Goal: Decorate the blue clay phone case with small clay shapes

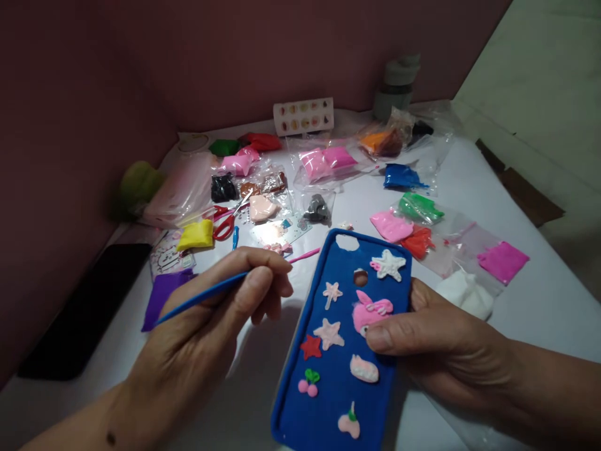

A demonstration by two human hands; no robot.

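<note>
The right hand (436, 344) grips a blue phone case (338, 351) at lower centre of the frame, thumb pressed beside a pink clay bunny (369, 311) on its face. The left hand (206, 326), at lower left, pinches a thin blue tool (206, 294) between closed fingers. Clay stars (387, 264) and cherries (307, 382) dot the case. Bags of coloured clay (323, 161) litter the white table (539, 300) behind, near red scissors (224, 224).

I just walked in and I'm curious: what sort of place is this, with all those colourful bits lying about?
Probably a home craft corner. Bags of coloured modelling clay lie scattered on a white table, with red scissors among them, and the right hand holds a blue phone case decorated with small clay shapes.
</note>
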